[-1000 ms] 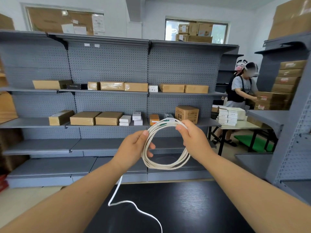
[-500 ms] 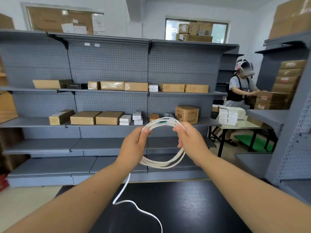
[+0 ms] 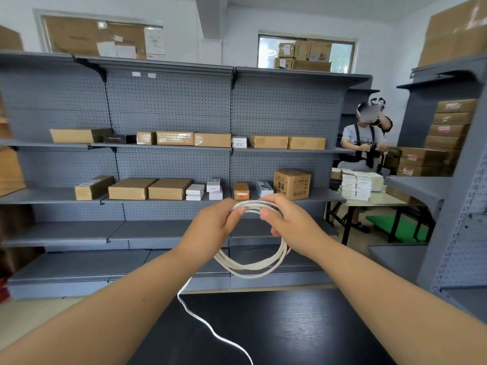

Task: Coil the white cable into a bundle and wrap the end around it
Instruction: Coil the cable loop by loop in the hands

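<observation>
Both grips are clamped on the white cable (image 3: 253,270). The left hand (image 3: 210,227) pinches the top of the coil between thumb and curled fingers. The right hand (image 3: 292,227) closes round the same strands just beside it, the two thumbs nearly meeting. The coil, several loops thick, hangs from the two hands in the air above the far edge of the black surface (image 3: 303,333). A loose end (image 3: 200,320) drops from under the left hand and snakes down over the surface toward its near edge. Beyond the surface stands grey pegboard shelving (image 3: 171,106) carrying brown cardboard boxes (image 3: 292,184) and small white cartons. Farther beyond the surface and off to its right, a second person (image 3: 365,138) in a light shirt and dark straps works with both hands at chest height, behind a table stacked with white packages (image 3: 361,181).
</observation>
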Demonstrator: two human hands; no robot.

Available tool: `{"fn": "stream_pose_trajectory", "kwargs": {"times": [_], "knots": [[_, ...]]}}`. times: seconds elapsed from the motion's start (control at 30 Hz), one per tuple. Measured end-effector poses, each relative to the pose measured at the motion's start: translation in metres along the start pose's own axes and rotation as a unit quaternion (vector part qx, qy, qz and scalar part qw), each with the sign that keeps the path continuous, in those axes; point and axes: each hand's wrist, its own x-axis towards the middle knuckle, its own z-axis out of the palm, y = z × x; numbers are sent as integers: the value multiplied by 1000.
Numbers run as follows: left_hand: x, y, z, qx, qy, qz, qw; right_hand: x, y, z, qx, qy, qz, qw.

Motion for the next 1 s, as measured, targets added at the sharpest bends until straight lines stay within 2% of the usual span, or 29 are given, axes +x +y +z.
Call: {"fn": "stream_pose_trajectory", "kwargs": {"times": [0.17,0.27,0.4,0.63,0.7,0.83,1.0], "knots": [[2,-5,-1,-25,-32,-1,999,2,2,0,-107,-9,-26,994],[2,-7,0,-108,-62,-63,990,2,2,2,-141,3,-37,989],[-3,-11,2,-231,-100,-146,957,2,3,2,-130,20,-28,991],[-11,-12,5,-353,-88,-174,915,1,7,0,-40,122,4,992],[-11,-11,4,-331,-71,-161,927,1,9,2,-21,133,12,991],[-10,-5,1,-148,-2,-100,984,1,11,11,53,138,36,988],[-7,-3,-2,-48,26,-74,996,-6,5,12,85,92,77,989]]}}
